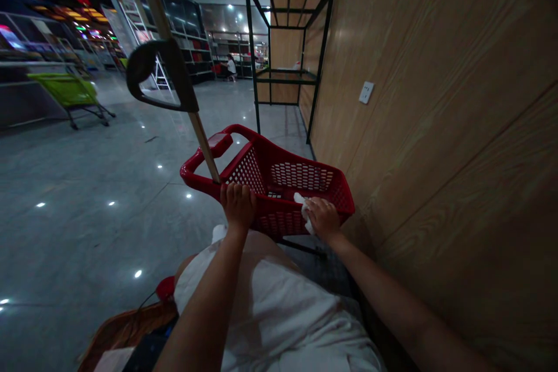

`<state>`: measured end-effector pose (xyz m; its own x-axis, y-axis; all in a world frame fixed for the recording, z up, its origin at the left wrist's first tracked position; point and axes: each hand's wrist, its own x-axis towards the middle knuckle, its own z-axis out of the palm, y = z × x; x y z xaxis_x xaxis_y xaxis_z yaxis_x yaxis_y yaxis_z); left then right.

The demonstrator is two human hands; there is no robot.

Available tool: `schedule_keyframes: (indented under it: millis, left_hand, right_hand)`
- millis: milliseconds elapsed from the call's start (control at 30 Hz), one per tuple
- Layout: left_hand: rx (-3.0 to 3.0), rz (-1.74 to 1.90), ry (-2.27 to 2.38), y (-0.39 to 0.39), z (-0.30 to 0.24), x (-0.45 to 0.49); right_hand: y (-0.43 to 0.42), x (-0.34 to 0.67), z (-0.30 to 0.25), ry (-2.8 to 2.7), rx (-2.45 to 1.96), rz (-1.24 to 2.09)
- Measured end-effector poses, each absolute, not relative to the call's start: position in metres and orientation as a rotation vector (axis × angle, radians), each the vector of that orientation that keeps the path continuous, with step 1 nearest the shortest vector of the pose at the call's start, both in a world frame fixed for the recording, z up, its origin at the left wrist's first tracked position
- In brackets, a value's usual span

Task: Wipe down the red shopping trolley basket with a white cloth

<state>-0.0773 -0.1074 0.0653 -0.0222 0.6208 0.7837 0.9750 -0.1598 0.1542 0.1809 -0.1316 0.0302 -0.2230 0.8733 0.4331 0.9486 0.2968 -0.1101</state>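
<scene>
A red plastic shopping cart [300,157] with perforated basket walls stands in front of me. My left hand [238,203] is closed over its near rim, close to the handle end. Farther right along that rim, my right hand [321,218] grips a crumpled white cloth or tissue [306,222] and presses it against the edge. A tan pole [203,142] with a dark loop-shaped grip [176,78] slants down in front of the cart's handle, its lower end reaching the rim beside my left hand. The basket's lower interior is partly hidden by the near wall.
Close on the right runs a wood-panelled wall [418,128] with a socket [367,92]. A dark metal rack frame [283,78] stands beyond the cart. To the left are grey floor tiles [87,186] and a green cart [70,90]. A woven basket [126,325] sits below left.
</scene>
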Motion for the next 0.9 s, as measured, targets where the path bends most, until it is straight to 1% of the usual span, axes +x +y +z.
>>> schedule_keyframes:
  millis: [100, 233, 333, 433, 500, 600, 767, 900]
  left_hand:
    - [-1.794, -1.085, -1.703, -0.106, 0.066, -0.076]
    - [-1.805, -1.122, -1.721, -0.107, 0.066, -0.076]
    - [-1.791, -1.065, -1.705, -0.109, 0.067, -0.079]
    - [-1.785, -1.01, -1.663, -0.111, 0.066, -0.081]
    - [-1.796, -1.011, -1.631, -0.111, 0.066, -0.082]
    - [-1.814, -1.044, -1.621, -0.112, 0.065, -0.082]
    - [-1.835, -1.076, -1.658, -0.111, 0.065, -0.08]
    - [-1.839, -1.044, -1.66, -0.109, 0.065, -0.082]
  right_hand:
    - [-0.135, 0.169, 0.035, -2.123, -1.67, -0.214]
    - [-0.127, 0.107, 0.054, -2.191, -1.534, -0.125]
    - [-0.119, 0.06, 0.067, -2.217, -1.435, -0.089]
    - [-0.116, 0.043, 0.072, -2.228, -1.405, -0.087]
    - [-0.116, 0.054, 0.069, -2.242, -1.432, -0.096]
    - [-0.124, 0.095, 0.056, -2.263, -1.508, -0.13]
    - [-0.146, 0.182, 0.024, -2.141, -1.628, -0.325]
    - [-0.152, 0.213, 0.004, -1.997, -1.639, -0.451]
